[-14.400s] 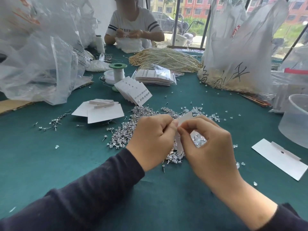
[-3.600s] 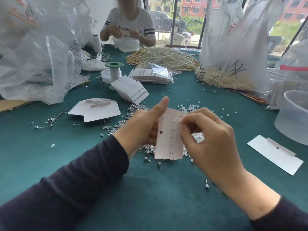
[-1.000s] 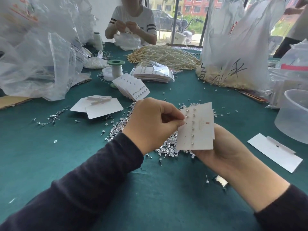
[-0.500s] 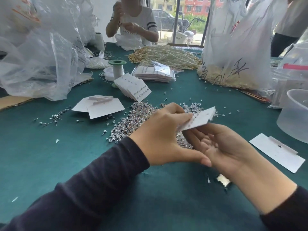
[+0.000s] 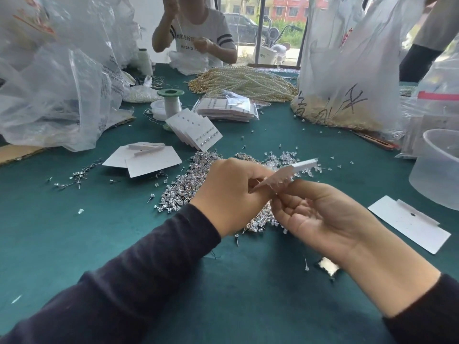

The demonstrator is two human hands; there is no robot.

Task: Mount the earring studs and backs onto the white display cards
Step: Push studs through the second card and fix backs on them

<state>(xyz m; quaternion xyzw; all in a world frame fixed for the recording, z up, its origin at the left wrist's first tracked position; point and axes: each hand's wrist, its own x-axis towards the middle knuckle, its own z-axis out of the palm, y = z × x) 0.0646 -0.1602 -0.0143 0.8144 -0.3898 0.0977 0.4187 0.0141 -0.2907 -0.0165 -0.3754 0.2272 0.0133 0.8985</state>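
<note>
The left hand [image 5: 231, 194] pinches the near end of a white card [image 5: 285, 175], held up over the green table [image 5: 99, 244]. The card tips almost flat, and little stud pins poke out under it in a row. The right hand [image 5: 320, 214] lies palm up just under the card with bent fingers. I cannot tell if it holds anything.

Below the hands is a big heap of shiny studs [image 5: 183, 187], with clear backs [image 5: 285, 157] just behind. A clear plastic tub [image 5: 437, 170] stands on the right, and I cannot tell what is in it. 1 blank card [image 5: 409, 224] lies near it. More blank cards [image 5: 146, 160] lie on the left.

Farther back, filled cards [image 5: 196, 132] fan out beside a green spool [image 5: 171, 100]. A clear packet [image 5: 226, 109] holds more cards. A big bag [image 5: 347, 70] has yellowish beads at the bottom. Pearl strings [image 5: 243, 81] are heaped behind. Another person [image 5: 196, 33] sits by the window [image 5: 280, 21].
</note>
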